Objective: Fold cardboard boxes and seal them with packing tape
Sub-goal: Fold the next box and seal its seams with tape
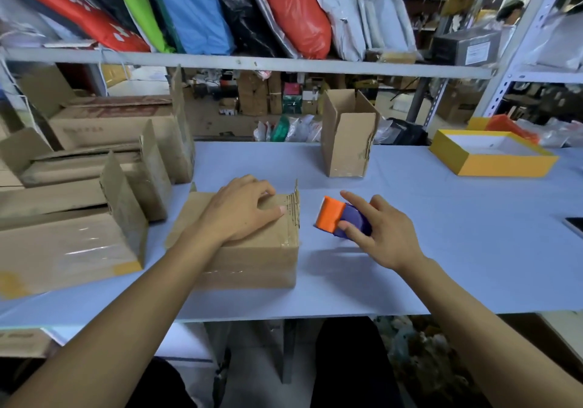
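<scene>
A closed cardboard box [252, 259] lies on the pale blue table [441, 249] in front of me, with clear tape over its top seam. My left hand [243, 212] presses flat on the box's top, fingers reaching its torn right edge. Just right of the box, my right hand [378, 234] grips an orange and purple tape dispenser [334, 216] a little above the table. The thumb and fingers wrap its purple body; the orange end points toward the box.
An upright open box [347, 136] stands at the back centre. Several taped and flat boxes [79, 218] crowd the left side. A yellow tray-like box lid [492, 155] sits at the back right. A dark flat object [575, 226] lies at the right edge. Shelves rise behind the table.
</scene>
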